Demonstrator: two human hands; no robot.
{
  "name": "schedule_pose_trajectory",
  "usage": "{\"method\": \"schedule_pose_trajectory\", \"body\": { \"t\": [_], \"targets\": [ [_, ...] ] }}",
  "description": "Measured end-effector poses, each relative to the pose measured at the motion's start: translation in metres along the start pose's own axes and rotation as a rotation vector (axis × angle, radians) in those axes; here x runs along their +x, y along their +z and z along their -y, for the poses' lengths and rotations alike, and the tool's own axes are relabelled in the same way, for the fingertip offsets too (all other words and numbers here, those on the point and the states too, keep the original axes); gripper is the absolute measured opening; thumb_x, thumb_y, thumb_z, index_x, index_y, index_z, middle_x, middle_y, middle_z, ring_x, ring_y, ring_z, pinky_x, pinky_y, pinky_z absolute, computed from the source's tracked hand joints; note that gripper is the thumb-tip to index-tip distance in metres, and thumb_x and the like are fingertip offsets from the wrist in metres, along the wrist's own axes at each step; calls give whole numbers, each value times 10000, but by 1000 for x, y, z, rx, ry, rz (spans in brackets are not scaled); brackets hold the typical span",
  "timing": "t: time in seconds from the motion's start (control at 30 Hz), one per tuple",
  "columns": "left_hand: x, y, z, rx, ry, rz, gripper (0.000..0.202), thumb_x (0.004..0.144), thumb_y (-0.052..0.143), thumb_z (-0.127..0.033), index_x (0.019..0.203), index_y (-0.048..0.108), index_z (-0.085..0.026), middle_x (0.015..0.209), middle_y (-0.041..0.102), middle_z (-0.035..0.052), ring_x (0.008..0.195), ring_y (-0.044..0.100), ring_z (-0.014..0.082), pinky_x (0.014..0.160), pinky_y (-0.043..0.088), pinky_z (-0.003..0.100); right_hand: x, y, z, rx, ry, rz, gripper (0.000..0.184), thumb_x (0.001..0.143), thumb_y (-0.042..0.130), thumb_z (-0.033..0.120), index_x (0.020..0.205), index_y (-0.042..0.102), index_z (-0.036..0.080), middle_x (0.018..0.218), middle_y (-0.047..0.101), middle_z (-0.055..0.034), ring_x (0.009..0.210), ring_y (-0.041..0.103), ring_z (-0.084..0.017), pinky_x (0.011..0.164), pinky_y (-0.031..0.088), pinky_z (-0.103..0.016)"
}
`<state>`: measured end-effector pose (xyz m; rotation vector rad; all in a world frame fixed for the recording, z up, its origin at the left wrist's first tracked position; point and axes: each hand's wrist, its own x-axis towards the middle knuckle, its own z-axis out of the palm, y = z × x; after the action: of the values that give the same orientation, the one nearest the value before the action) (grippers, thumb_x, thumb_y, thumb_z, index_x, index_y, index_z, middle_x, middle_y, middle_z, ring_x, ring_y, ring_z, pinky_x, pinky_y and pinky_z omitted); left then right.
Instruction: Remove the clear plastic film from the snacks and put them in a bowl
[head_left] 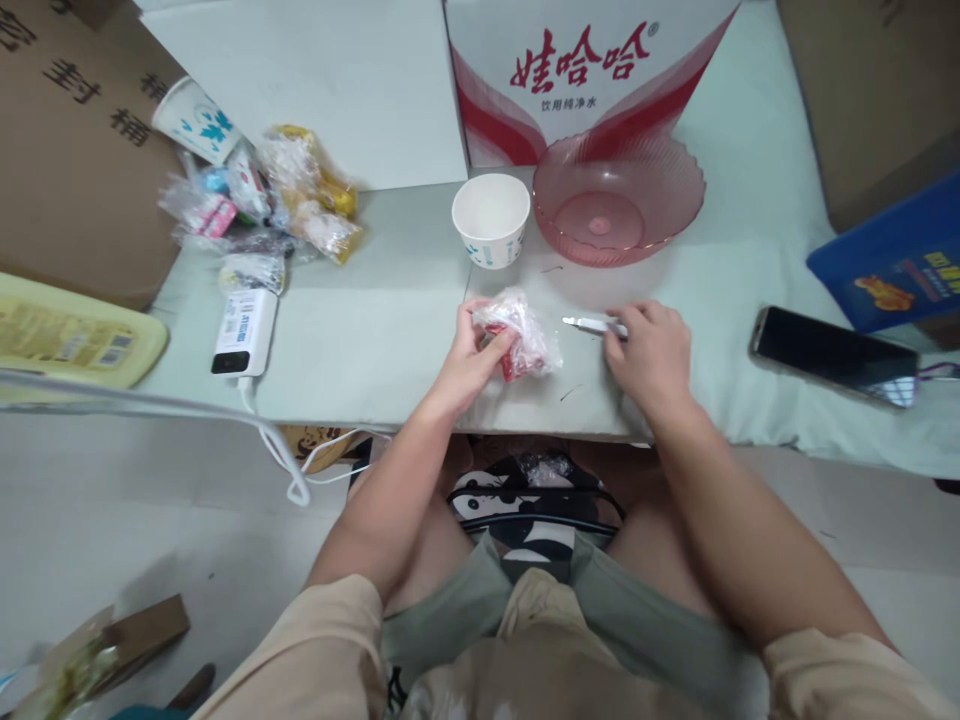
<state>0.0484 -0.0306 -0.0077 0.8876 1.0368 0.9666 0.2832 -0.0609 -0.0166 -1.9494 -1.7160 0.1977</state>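
In the head view my left hand (pixel 480 355) is closed around a small clear plastic packet (pixel 529 340) with something red inside, its thumb pressed on the front. To the right, my right hand (pixel 651 350) is closed on the rear end of a slim silver tool (pixel 589 323). The tool's narrow tip points left at the packet, with a small gap between them. Its exact kind is too small to make out. Just behind the packet stands a white paper cup (pixel 491 220) with blue print, and beside it a pink ribbed bowl (pixel 619 205).
Wrapped packets (pixel 262 195) and a tipped paper cup (pixel 196 120) lie at the back left. A white power bank (pixel 246 332) with a cable sits in front of them. At right are a phone (pixel 834 355) and a blue package (pixel 892 265). A printed carton (pixel 585 75) stands behind.
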Motion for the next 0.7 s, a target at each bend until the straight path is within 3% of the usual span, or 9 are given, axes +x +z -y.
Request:
{"method": "schedule_pose_trajectory", "body": {
  "t": [0.07,0.17,0.23,0.33,0.4,0.47,0.57,0.63,0.7],
  "targets": [
    [0,4,2,47,20,-9,546,761,809,-419,1194,497,-302,1017,635,15,925,651,170,887,551,373,-4,-1,9,195,-85,3,313,873,534,257,1146,678,204,1138,685,-143,1083,620,-316,954,481,-508],
    [0,7,1,92,82,-20,548,744,825,-450,1169,527,-277,1000,649,26,953,654,191,900,525,343,-13,-2,28,513,-264,137,474,845,627,376,1296,582,237,1259,655,-115,1089,630,-277,925,523,-460],
    [-1,6,-2,119,72,12,633,730,830,-488,1233,511,-274,941,666,31,894,667,202,854,525,333,-16,-2,39,606,-303,189,427,832,660,414,1219,615,241,1209,672,-102,1024,644,-255,864,543,-420],
    [-1,-2,-7,204,8,73,788,744,800,-529,1384,426,-261,831,674,16,752,666,191,773,530,320,-14,-1,44,706,-108,142,229,887,603,455,902,647,231,894,695,-52,819,648,-200,720,539,-338],
    [1,-11,-10,299,-8,111,834,763,775,-534,1441,383,-246,843,688,22,739,671,188,771,537,323,-9,1,41,832,127,113,304,882,608,523,807,596,229,702,636,-6,657,617,-160,610,510,-288],
    [4,-21,-10,397,27,143,843,788,738,-555,1469,352,-239,987,714,69,839,696,207,816,550,348,-4,4,34,996,353,97,354,848,640,578,829,564,234,633,600,27,568,600,-135,531,476,-249],
    [10,-31,-7,570,212,124,811,805,692,-606,1458,374,-244,1349,619,157,1184,644,276,960,537,417,0,9,24,1174,486,27,400,811,690,568,1059,554,285,850,698,9,698,693,-154,559,519,-244],
    [11,-31,-6,736,375,128,779,782,713,-616,1417,453,-247,1496,511,160,1375,512,311,1084,471,461,1,11,19,1167,427,-26,522,821,698,518,1271,480,370,1109,699,-12,851,725,-177,656,576,-295],
    [10,-25,-5,870,500,182,682,765,745,-593,1322,566,-242,1532,481,143,1438,443,316,1167,394,482,0,12,17,1086,331,-69,627,843,686,465,1395,392,427,1269,639,-33,947,721,-197,749,599,-354]
  ]
}}
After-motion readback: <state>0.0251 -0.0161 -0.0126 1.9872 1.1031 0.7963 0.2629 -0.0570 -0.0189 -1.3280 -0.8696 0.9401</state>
